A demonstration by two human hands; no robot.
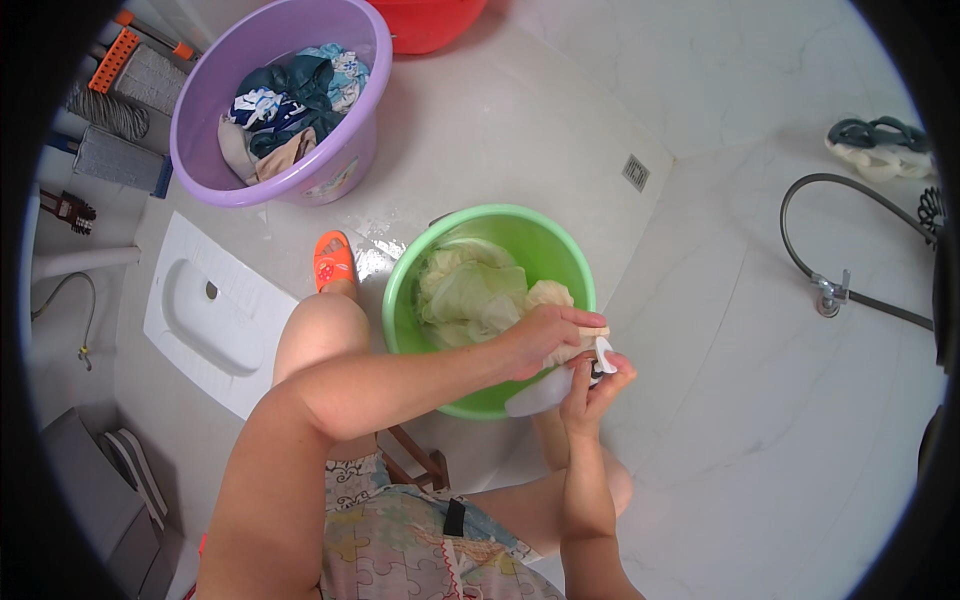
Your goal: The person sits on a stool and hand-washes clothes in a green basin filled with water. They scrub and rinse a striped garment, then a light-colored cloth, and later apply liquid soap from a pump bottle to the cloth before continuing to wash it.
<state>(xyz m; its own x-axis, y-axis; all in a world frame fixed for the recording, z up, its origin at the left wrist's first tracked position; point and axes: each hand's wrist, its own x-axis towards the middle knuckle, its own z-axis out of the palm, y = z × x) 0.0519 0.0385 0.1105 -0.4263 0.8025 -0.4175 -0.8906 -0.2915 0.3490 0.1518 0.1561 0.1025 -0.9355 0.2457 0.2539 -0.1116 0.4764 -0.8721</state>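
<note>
A green plastic basin (489, 214) stands on the floor in front of me, and pale cream fabric (472, 289) lies bunched inside it. My left hand (546, 341) reaches across the basin's right side and pinches the fabric's edge, which forms a narrow beige band (594, 332). Close below it, my right hand (592, 394) grips the head of a translucent bottle (541, 393), apparently a spray bottle with a white trigger (604, 355). The bottle lies tilted over the basin's near rim, its head beside the beige band. My fingers partly hide its dark collar.
A purple tub (281, 193) of mixed clothes stands at the upper left, beside a red tub (431, 26). A white squat toilet (214, 315) is on the left. Mop heads (120, 159) hang along that wall. A hose tap (829, 294) and floor drain (636, 172) are right.
</note>
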